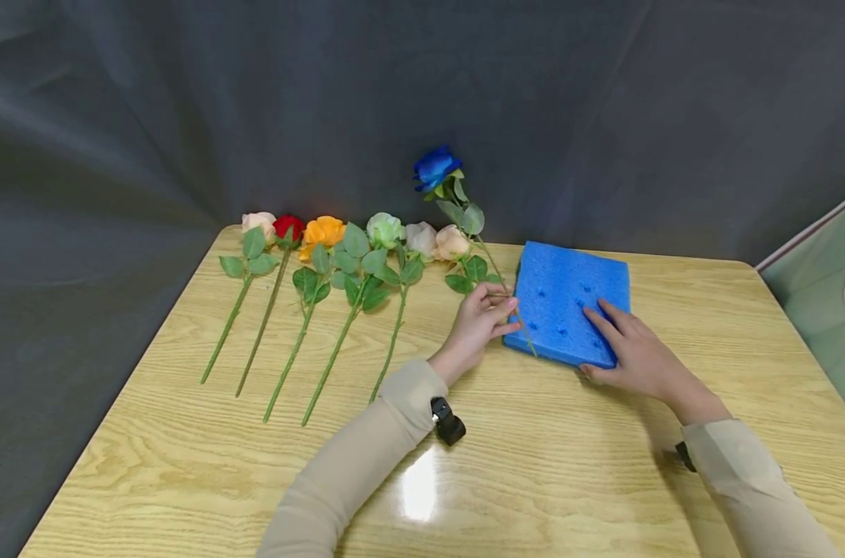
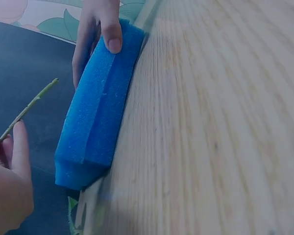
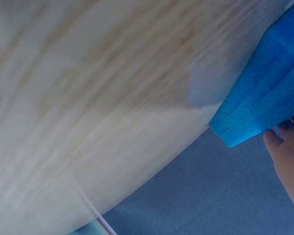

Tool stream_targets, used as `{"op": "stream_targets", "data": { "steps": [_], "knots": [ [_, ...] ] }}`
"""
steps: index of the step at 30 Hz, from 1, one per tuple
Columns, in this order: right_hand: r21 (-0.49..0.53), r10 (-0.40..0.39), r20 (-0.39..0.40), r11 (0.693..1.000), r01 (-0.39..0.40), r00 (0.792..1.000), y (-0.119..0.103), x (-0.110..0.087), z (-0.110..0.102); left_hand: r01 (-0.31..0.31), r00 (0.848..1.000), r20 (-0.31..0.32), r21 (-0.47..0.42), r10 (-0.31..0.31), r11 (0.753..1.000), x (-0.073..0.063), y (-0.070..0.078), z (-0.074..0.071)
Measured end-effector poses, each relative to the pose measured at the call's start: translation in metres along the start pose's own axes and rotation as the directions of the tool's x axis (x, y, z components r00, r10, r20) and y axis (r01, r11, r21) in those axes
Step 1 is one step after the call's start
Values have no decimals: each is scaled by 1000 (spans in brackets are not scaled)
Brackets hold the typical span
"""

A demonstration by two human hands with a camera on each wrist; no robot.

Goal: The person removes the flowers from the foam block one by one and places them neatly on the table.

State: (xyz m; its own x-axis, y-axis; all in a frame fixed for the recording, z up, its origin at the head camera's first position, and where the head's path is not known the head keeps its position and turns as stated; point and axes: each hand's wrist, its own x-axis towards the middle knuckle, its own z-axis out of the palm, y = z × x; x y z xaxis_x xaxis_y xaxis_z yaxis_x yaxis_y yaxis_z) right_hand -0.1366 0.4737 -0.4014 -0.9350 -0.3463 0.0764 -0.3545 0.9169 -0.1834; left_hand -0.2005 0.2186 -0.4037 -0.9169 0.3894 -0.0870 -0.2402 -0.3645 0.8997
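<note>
My left hand point(image 1: 474, 325) pinches the stem of a blue artificial rose point(image 1: 436, 169) between thumb and fingers. The bloom points up and away, and the stem's lower end crosses in front of the left side of a blue foam block point(image 1: 569, 271). Several small holes mark the block's top. My right hand point(image 1: 635, 356) rests on the block's right side, fingers spread over the top and thumb at the near edge. In the left wrist view the bare stem end point(image 2: 34, 102) stands apart from the block point(image 2: 95, 117). The right wrist view shows only part of the right hand point(image 3: 289, 156).
Left of the block, several artificial roses lie in a row with stems toward me: pink point(image 1: 258, 222), red point(image 1: 288, 227), orange point(image 1: 322, 232), green point(image 1: 385, 229) and pale ones point(image 1: 453, 242). A dark cloth point(image 1: 534, 116) hangs behind the wooden table point(image 1: 534, 465).
</note>
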Motion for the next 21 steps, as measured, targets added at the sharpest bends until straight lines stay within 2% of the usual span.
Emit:
{"op": "stream_targets", "data": {
  "steps": [6,11,15,21],
  "knots": [
    [-15,-14,-33,1000,13,999,0,-1,1,24,999,20,60,-25,998,-7,3,-6],
    [-25,-15,-25,1000,15,1000,0,-2,0,61,998,21,104,-64,993,-12,4,-13],
    [-16,-5,-7,1000,5,1000,1,-3,-2,77,995,48,132,-84,988,-16,6,-18],
    [-13,10,-4,1000,-10,1000,12,-7,-2,100,992,52,188,-112,977,-21,9,-23]
  ]
}}
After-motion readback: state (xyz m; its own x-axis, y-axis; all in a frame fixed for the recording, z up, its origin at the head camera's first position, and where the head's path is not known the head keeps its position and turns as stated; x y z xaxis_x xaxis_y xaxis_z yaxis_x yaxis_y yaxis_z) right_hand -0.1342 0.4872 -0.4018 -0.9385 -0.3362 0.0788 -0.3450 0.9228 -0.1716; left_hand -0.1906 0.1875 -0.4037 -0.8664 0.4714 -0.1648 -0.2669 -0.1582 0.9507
